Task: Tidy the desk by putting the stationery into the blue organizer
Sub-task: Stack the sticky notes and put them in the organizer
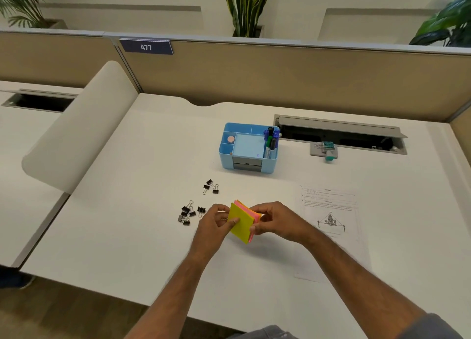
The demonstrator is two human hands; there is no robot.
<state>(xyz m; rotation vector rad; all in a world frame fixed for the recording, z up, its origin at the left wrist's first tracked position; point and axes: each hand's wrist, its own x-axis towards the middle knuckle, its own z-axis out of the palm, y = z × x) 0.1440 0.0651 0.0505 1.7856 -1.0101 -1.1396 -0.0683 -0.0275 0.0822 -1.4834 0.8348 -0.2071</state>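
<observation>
Both hands pinch a pad of sticky notes above the near worktop: left hand on its left edge, right hand on its right, probably squaring the stack. The organizer sits farther back, and binder clips lie loose to the left.

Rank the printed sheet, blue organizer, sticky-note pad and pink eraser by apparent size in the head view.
1. printed sheet
2. blue organizer
3. sticky-note pad, though held nearer the camera in both hands, which enlarges it
4. pink eraser
</observation>
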